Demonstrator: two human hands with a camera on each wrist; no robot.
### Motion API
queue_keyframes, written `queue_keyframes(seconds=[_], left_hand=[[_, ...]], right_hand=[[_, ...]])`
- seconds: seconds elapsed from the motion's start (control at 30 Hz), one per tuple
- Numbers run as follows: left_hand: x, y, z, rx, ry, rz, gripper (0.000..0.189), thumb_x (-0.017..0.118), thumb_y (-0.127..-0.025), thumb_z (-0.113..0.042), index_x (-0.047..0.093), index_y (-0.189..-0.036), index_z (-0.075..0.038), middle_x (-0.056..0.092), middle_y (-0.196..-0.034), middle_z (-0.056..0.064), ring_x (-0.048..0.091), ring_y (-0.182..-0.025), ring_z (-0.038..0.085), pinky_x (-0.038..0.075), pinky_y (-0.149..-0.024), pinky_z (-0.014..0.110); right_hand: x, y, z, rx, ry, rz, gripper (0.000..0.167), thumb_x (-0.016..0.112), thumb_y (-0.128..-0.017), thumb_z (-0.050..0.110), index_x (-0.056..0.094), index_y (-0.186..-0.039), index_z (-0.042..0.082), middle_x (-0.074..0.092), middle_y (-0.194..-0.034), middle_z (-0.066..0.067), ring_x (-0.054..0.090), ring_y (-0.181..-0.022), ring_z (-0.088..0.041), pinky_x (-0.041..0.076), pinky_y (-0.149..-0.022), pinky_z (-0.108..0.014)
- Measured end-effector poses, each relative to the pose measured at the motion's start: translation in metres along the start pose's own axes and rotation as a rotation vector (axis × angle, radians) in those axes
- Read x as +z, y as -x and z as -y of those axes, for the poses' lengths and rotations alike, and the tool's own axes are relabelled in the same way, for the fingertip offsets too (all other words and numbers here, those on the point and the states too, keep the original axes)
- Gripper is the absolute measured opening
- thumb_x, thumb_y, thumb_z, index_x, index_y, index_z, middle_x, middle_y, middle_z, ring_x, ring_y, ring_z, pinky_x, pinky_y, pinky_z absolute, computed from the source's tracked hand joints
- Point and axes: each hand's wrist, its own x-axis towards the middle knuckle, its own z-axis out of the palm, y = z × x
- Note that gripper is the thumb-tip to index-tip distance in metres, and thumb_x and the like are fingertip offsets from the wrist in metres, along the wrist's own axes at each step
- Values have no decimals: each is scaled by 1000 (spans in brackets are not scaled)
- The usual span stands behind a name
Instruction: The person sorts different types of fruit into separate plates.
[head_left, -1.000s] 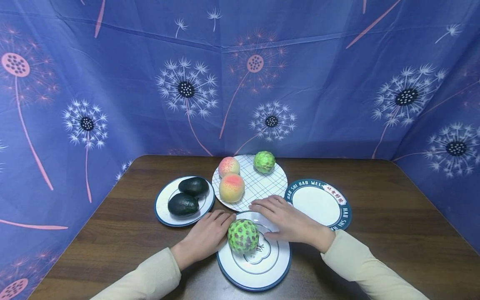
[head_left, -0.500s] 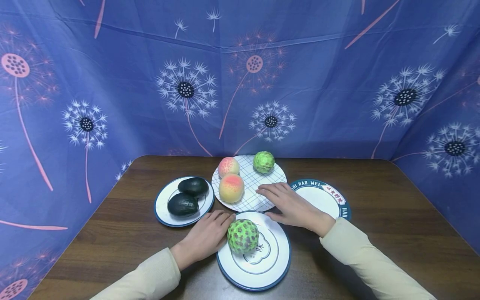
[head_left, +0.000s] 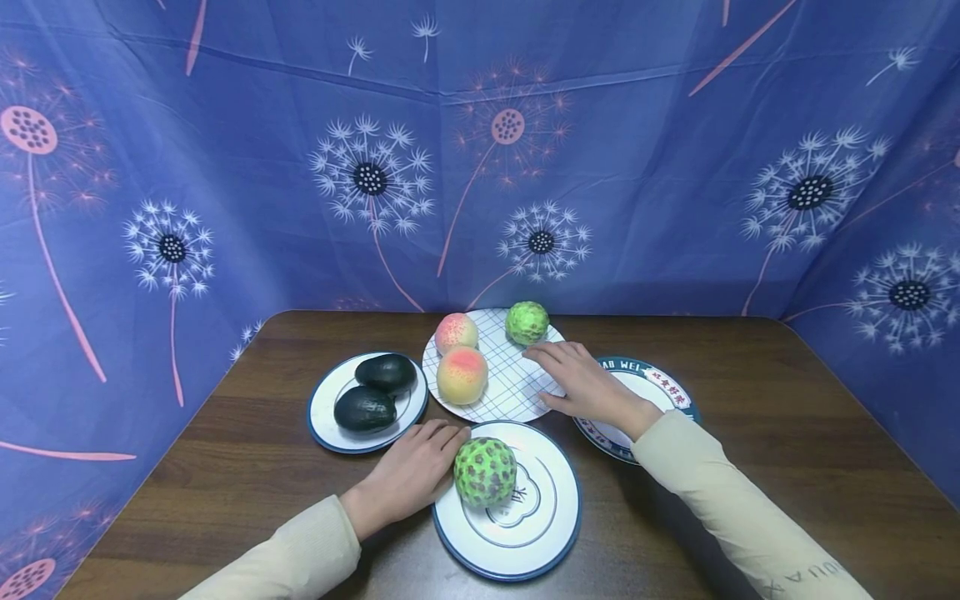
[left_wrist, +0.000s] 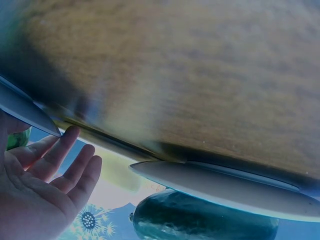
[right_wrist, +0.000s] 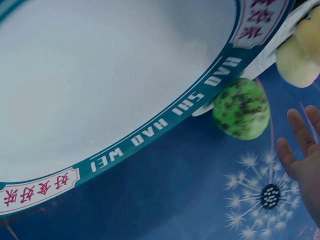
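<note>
My left hand (head_left: 408,475) rests at the left rim of the front white plate (head_left: 540,533), its fingertips beside a spotted green custard apple (head_left: 485,471) on that plate. In the left wrist view, the fingers of the left hand (left_wrist: 45,185) are extended near a plate edge; the thumb is mostly hidden. Over the right side of the checked plate (head_left: 502,400) hovers my right hand (head_left: 588,387), fingers loosely extended and holding nothing. Just beyond its fingertips sits a smaller green custard apple (head_left: 527,322). Two peaches (head_left: 462,375) lie on that plate's left side.
Two dark green avocados (head_left: 365,409) lie on a blue-rimmed plate (head_left: 322,417) at the left. A plate with a lettered green rim (head_left: 660,387) stands at the right, partly under my right forearm. Blue dandelion-print cloth (head_left: 645,167) hangs behind the wooden table (head_left: 780,417).
My right hand has moved away from the front plate, forward and slightly right, over the checked plate toward the far custard apple. The left hand has stayed in place.
</note>
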Motion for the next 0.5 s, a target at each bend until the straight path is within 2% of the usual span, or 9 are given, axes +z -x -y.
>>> queue_keyframes(seconds=[0.2,0.5], left_hand=[[0,0,0,-5,10,14,51,54,-89,-34,44,-135,-12,54,-128,5,49,-118,22,45,-96,38],[0,0,0,-6,9,13,51,54,-89,-34,44,-134,-12,55,-127,4,49,-118,21,44,-96,38]], right_hand=[[4,-11,-13,28,14,-16,58,68,-80,24,45,-129,5,49,-131,-13,45,-119,-30,35,-100,-49],[9,-25,-24,65,35,-29,56,68,-80,23,46,-128,6,49,-129,-13,46,-116,-30,36,-98,-49]])
